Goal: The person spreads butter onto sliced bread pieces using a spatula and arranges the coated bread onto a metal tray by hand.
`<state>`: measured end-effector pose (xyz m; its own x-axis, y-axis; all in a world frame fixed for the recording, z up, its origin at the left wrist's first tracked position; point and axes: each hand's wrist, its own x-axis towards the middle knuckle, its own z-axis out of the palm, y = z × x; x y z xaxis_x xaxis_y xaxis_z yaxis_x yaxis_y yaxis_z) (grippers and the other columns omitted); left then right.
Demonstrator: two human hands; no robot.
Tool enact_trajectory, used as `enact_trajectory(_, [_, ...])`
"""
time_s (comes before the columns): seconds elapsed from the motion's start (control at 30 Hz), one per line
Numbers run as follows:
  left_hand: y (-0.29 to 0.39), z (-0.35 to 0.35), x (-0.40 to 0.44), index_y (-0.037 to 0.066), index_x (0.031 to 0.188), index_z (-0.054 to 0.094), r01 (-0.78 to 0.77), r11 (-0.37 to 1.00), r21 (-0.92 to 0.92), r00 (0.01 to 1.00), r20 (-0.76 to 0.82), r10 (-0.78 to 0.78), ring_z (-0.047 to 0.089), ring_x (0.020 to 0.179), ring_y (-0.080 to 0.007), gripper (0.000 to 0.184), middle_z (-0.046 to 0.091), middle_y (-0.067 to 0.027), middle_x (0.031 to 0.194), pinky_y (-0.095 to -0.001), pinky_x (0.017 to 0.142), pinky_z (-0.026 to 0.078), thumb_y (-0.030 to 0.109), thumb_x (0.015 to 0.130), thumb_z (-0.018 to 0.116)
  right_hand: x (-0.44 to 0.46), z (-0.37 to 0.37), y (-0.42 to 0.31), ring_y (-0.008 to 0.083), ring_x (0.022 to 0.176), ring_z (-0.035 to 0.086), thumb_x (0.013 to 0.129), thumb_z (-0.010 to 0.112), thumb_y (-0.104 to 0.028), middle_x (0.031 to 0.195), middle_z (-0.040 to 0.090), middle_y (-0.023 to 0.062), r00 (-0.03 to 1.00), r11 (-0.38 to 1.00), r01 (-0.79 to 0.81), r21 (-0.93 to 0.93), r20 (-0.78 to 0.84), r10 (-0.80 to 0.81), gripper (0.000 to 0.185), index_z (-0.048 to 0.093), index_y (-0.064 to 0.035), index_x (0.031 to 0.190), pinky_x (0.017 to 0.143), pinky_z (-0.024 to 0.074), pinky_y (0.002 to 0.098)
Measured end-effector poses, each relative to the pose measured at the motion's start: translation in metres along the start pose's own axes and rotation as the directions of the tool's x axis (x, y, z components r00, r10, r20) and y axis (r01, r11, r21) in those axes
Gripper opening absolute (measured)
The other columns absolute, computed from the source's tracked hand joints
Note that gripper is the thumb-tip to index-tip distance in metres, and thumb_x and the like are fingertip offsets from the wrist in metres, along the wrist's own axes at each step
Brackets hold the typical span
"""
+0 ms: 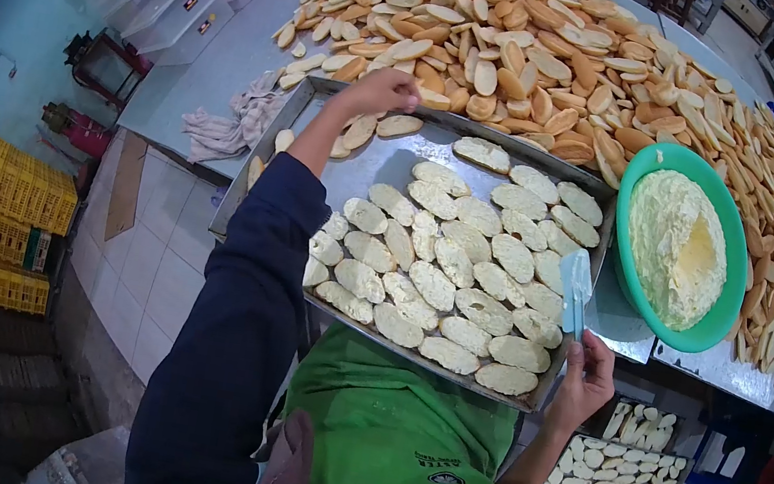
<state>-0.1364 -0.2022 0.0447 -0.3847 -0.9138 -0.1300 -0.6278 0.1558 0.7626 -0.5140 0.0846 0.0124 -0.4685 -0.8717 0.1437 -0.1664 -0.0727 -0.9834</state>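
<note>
Right hand (588, 377) grips spatula (575, 280) by tray's (374, 164) right edge; left hand (379, 93) curled, hold unclear. Spread evenly, lightly.

Your left arm (225, 338) reaches well forward, its dark sleeve stopping partway along the forearm and the bare wrist showing past it. Your left hand (380, 92) turns to the right, fingers curled; whether they grip anything is unclear. Your right forearm (534, 463), bare above the cuff, sits closer to your body and angles outward. Your right hand (587, 377) is closed in a grip, fingers bent inward.
</note>
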Motion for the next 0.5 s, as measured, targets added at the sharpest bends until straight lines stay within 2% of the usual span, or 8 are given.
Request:
enact_trajectory(0.03, [-0.001, -0.010, -0.005, 0.004, 0.087, 0.061, 0.136, 0.979, 0.150, 0.991, -0.028, -0.133, 0.059, 0.073, -0.0174, 0.014, 0.063, -0.0078, 0.075, -0.0321, 0.065, 0.045, 0.016, 0.079, 0.058, 0.000, -0.002, 0.001, 0.0090, 0.076, 0.050, 0.075, 0.061, 0.001, 0.090, 0.056, 0.0040, 1.000, 1.000, 0.012, -0.029, 0.008, -0.012, 0.018, 0.060, 0.0019, 0.093, 0.070, 0.0397, 0.0203])
enact_trajectory(0.07, [-0.007, -0.014, -0.010, 0.004, 0.087, 0.061, 0.138, 0.979, 0.151, 0.990, -0.034, -0.134, 0.059, 0.073, -0.0174, 0.014, 0.063, -0.0078, 0.075, -0.0321, 0.065, 0.045, 0.016, 0.079, 0.058, 0.001, -0.003, 0.003, 0.0081, 0.077, 0.051, 0.077, 0.060, 0.001, 0.092, 0.055, 0.0031, 1.000, 0.998, 0.026, -0.058, 0.014, -0.025, 0.019, 0.058, 0.0032, 0.096, 0.072, 0.0412, 0.0200])
enact_trajectory(0.13, [-0.028, -0.012, -0.019, 0.007, 0.081, 0.062, 0.269, 0.871, 0.410, 0.963, -0.111, -0.245, 0.059, 0.069, -0.0233, 0.020, 0.062, -0.0098, 0.068, -0.0357, 0.061, 0.043, 0.025, 0.082, 0.054, 0.002, -0.002, 0.004, 0.0081, 0.078, 0.051, 0.077, 0.060, 0.001, 0.092, 0.055, 0.0032, 1.000, 0.998, 0.016, -0.057, 0.021, -0.015, 0.019, 0.058, 0.0030, 0.096, 0.072, 0.0409, 0.0198])
enact_trajectory(0.17, [-0.036, -0.012, -0.021, 0.002, 0.089, 0.056, 0.288, 0.767, 0.574, 0.954, -0.099, -0.284, 0.057, 0.074, -0.0268, 0.036, 0.059, -0.0145, 0.078, -0.0365, 0.066, 0.045, 0.037, 0.080, 0.055, 0.002, -0.001, 0.003, 0.0086, 0.079, 0.051, 0.077, 0.059, 0.001, 0.092, 0.055, 0.0034, 0.999, 0.999, 0.019, -0.036, 0.037, -0.017, 0.018, 0.058, 0.0031, 0.095, 0.073, 0.0411, 0.0204])
enact_trajectory(0.2, [-0.046, -0.007, -0.027, 0.002, 0.089, 0.056, 0.284, 0.767, 0.575, 0.955, -0.095, -0.282, 0.057, 0.074, -0.0268, 0.036, 0.059, -0.0145, 0.078, -0.0365, 0.066, 0.045, 0.037, 0.080, 0.055, 0.001, 0.000, 0.002, 0.0091, 0.080, 0.051, 0.078, 0.059, 0.001, 0.092, 0.055, 0.0036, 0.999, 1.000, 0.021, -0.018, 0.048, -0.020, 0.017, 0.058, 0.0032, 0.095, 0.073, 0.0412, 0.0209])
enact_trajectory(0.27, [-0.066, 0.011, -0.040, 0.006, 0.099, 0.053, 0.432, 0.585, 0.686, 0.900, -0.371, -0.229, 0.054, 0.088, -0.0313, 0.046, 0.056, -0.0159, 0.098, -0.0405, 0.073, 0.044, 0.039, 0.069, 0.065, 0.004, -0.001, -0.008, 0.0106, 0.080, 0.052, 0.077, 0.058, 0.002, 0.092, 0.054, 0.0042, 0.994, 0.994, 0.098, -0.036, 0.054, -0.096, 0.016, 0.058, 0.0034, 0.094, 0.074, 0.0413, 0.0218])
enact_trajectory(0.37, [-0.106, 0.022, -0.041, 0.013, 0.106, 0.053, 0.356, 0.631, 0.689, 0.912, -0.403, -0.075, 0.043, 0.109, -0.0308, 0.060, 0.046, -0.0129, 0.116, -0.0461, 0.084, 0.040, 0.031, 0.053, 0.077, 0.028, -0.025, -0.031, 0.0173, 0.078, 0.054, 0.074, 0.056, 0.007, 0.086, 0.057, 0.0086, 0.937, 0.899, 0.344, -0.271, 0.033, -0.349, 0.017, 0.059, 0.0021, 0.090, 0.072, 0.0425, 0.0261])
enact_trajectory(0.5, [-0.063, 0.025, -0.043, 0.010, 0.095, 0.055, 0.420, 0.598, 0.683, 0.904, -0.376, -0.206, 0.049, 0.101, -0.0296, 0.044, 0.049, -0.0129, 0.112, -0.0480, 0.079, 0.039, 0.027, 0.060, 0.074, 0.083, -0.077, -0.073, 0.0243, 0.071, 0.056, 0.075, 0.055, 0.005, 0.078, 0.058, 0.0129, 0.869, 0.663, 0.363, -0.655, -0.020, -0.495, 0.016, 0.060, 0.0002, 0.089, 0.064, 0.0441, 0.0297])
